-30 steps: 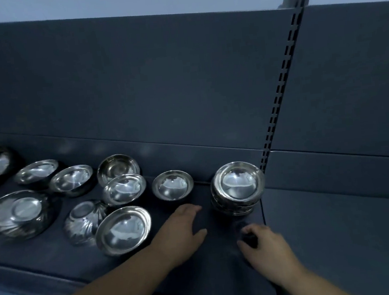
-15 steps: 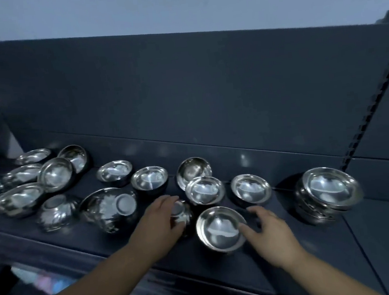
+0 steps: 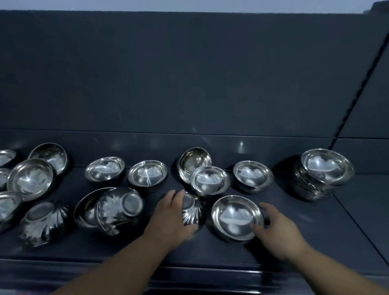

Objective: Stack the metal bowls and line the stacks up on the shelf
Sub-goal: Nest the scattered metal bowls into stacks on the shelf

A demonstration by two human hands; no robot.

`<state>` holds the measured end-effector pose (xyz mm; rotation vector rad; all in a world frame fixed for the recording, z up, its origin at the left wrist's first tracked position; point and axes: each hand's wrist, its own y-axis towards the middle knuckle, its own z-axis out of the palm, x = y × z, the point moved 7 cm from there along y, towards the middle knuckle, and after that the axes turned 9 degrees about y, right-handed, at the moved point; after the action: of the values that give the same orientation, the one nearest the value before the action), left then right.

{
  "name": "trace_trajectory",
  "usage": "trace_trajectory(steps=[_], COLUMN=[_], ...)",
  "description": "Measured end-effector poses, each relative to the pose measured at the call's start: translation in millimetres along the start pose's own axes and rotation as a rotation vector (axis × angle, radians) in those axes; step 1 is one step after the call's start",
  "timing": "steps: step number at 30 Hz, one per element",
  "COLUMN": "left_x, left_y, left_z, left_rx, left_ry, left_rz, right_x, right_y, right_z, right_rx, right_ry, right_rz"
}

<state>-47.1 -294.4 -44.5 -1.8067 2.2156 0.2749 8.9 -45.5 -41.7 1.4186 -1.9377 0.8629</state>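
Several loose metal bowls lie scattered on a dark shelf (image 3: 315, 226). A stack of bowls (image 3: 322, 173) stands at the right, tilted slightly. My left hand (image 3: 172, 218) grips an upside-down fluted bowl (image 3: 192, 209) near the shelf's front. My right hand (image 3: 277, 229) holds the right rim of an upright bowl (image 3: 236, 217), thumb on its inner edge, fingers behind. Behind these stand two nested bowls (image 3: 209, 179) and a single bowl (image 3: 253, 175).
Further left lie an overturned fluted bowl in a larger bowl (image 3: 116, 207), another overturned bowl (image 3: 43, 221) and several upright ones (image 3: 30, 178). A dark back panel (image 3: 183, 89) rises behind. The shelf's front edge (image 3: 200, 268) runs below my wrists. A slotted upright (image 3: 361, 88) runs at the right.
Both hands have moved left from the stack to the loose bowls. My left hand has closed on the overturned bowl and my right hand has taken the upright bowl's rim.
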Motion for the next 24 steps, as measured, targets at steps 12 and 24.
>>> trace_trajectory(steps=[12, 24], left_x=[7.3, -34.1], left_y=[-3.6, -8.3], left_z=[14.3, -62.4], left_rx=[-0.002, -0.072], left_ry=[-0.112, -0.499], left_rz=[-0.062, -0.01], right_x=[-5.4, 98.4], right_y=[16.5, 23.0], right_z=[-16.1, -2.6], right_rx=[0.011, 0.188], right_ry=[-0.034, 0.078], right_rz=[0.009, -0.652])
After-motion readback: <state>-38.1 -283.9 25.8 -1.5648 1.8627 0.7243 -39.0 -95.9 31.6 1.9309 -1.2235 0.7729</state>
